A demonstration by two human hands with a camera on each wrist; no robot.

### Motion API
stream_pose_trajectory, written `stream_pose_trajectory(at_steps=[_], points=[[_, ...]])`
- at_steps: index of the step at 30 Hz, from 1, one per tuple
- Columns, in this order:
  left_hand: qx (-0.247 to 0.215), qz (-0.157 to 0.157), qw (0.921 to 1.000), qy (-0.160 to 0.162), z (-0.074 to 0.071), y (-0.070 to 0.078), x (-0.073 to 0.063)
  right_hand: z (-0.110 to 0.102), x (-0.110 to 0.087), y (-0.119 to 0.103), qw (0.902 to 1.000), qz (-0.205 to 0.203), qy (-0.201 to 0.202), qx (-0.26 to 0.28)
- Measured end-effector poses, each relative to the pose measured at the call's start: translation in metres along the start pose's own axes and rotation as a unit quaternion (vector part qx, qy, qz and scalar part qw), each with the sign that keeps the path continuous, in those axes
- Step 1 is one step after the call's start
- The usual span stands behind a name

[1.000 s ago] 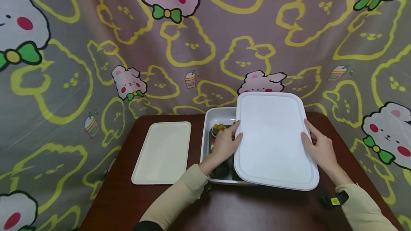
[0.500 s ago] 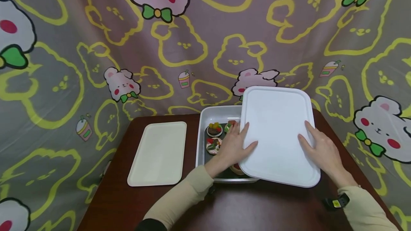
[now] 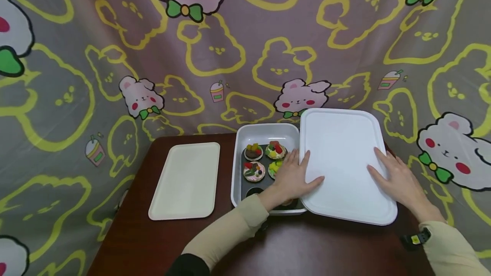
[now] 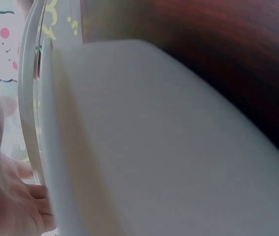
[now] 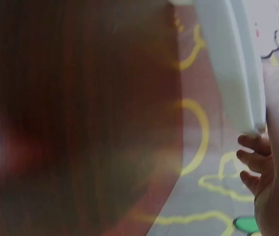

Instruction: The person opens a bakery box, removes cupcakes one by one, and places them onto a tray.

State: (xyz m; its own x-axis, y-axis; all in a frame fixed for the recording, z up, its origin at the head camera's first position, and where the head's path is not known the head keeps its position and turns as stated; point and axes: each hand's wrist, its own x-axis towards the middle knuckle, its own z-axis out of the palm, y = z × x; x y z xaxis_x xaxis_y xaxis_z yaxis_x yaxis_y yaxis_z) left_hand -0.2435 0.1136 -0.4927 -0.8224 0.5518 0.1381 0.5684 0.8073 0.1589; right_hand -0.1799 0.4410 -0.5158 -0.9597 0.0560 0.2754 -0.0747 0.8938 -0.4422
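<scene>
Both hands hold a white rounded lid (image 3: 343, 161), tilted, over the right part of a white box (image 3: 235, 165) and past its right side. My left hand (image 3: 287, 181) grips the lid's left edge, thumb on top, the other fingers below by the box wall (image 4: 144, 132). At the right edge, my right hand (image 3: 402, 182) holds it with thumb and index finger on top; several fingertips show under the rim in the right wrist view. Inside the box, small topped tarts (image 3: 254, 171) sit on a dark tray insert (image 3: 264, 182); the left hand hides some.
A flat cream tray (image 3: 186, 182) lies left of the box on the dark brown table (image 3: 291, 246). Behind the table hangs a curtain (image 3: 230, 110) printed with cartoon rabbits. The table's right edge runs beneath the right forearm.
Both hands have moved the lid to the right. The box's left part and more tarts show now. The left hand lies further over the box, and the view has shifted slightly.
</scene>
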Motion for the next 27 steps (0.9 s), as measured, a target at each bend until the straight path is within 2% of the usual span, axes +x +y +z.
stream_pose_trajectory(at_steps=[4, 10, 15, 20, 27], points=[[-0.005, 0.000, 0.9996, -0.026, 0.005, 0.010, 0.005, -0.003, -0.002, 0.016, 1.0000, 0.002, 0.003, -0.005], [-0.011, 0.012, 0.9991, -0.039, 0.016, 0.017, 0.013, -0.008, 0.000, 0.030, 0.9998, 0.020, -0.005, -0.003], [0.004, 0.027, 0.9983, -0.052, 0.021, 0.018, 0.017, -0.013, 0.005, 0.039, 0.9989, 0.016, -0.020, -0.038], [0.034, 0.042, 0.9955, -0.078, 0.024, 0.020, 0.018, -0.018, 0.011, 0.046, 0.9961, 0.004, -0.033, -0.082], [0.109, 0.059, 0.9873, -0.099, 0.029, 0.027, 0.017, -0.004, 0.010, 0.056, 0.9945, 0.025, -0.076, -0.068]])
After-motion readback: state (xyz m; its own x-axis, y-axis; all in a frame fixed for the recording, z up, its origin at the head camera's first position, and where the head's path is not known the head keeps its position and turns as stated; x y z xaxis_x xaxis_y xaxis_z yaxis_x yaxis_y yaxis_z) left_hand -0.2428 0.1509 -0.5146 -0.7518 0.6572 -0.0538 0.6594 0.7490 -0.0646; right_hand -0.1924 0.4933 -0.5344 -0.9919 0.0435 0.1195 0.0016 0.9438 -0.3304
